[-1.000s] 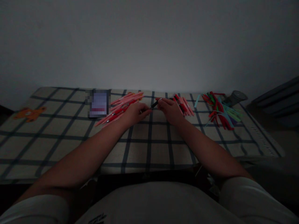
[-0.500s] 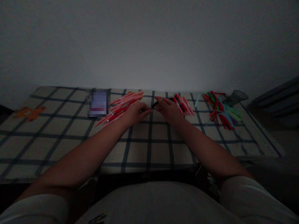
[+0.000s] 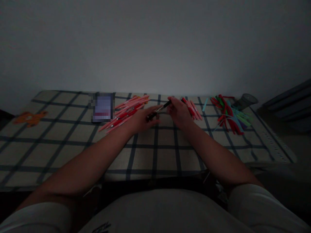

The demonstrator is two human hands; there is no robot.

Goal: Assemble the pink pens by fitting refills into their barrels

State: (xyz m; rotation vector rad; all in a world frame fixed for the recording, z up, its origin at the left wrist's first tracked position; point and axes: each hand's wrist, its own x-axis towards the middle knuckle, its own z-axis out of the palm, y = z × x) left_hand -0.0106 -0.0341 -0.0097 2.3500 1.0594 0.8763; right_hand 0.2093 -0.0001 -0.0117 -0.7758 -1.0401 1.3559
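Note:
Above the middle of the checked cloth, a thin black pen [image 3: 166, 104] spans the gap between my two hands. My left hand [image 3: 141, 120] has its thumb and fingers about a dark barrel end [image 3: 151, 116], from which a pale, narrow section points up to the right. The other black end is pinched by my right hand [image 3: 179, 112]. Whether the two parts are joined, the dim light does not show. Pink and red pens [image 3: 126, 111] lie in a pile beside my left hand. A smaller group of red and pink pens [image 3: 193, 109] lies just beyond my right hand.
A phone-like device with a blurred screen [image 3: 103, 106] lies left of the pens. An orange bear-shaped piece [image 3: 30, 118] is at the far left. Red, green and blue strips [image 3: 230, 116] lie at the right by a tipped clear cup [image 3: 246, 101]. A wall [image 3: 155, 48] rises behind.
My right hand has drawn slightly up and right and turned, with the black end in it. More of the pen's pale section shows between my hands. My left fingers have spread a little.

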